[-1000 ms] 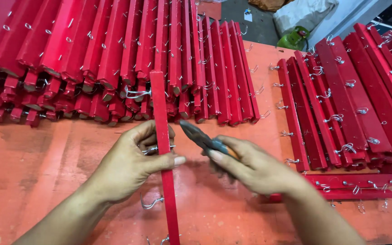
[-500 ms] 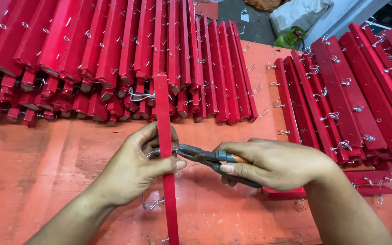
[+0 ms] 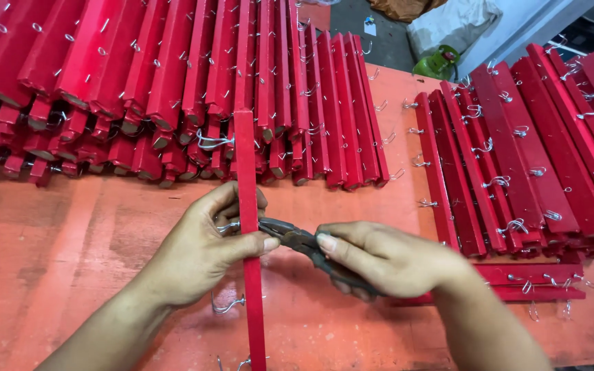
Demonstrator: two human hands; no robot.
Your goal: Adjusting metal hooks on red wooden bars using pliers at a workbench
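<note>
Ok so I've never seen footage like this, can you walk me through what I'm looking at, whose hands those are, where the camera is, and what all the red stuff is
There is no machine here: a person works with two bare hands, and the one camera sits on their head, looking down at an orange-red table. The left hand grips a long red painted slat that runs away from the person. The right hand holds a pair of pliers, whose tip meets a small metal hook at the slat's side. Behind the hands lies a big pile of red slats with wire hooks. On the right is a neater stack of slats, also fitted with hooks. A loose hook lies on the table near the left wrist.
</note>
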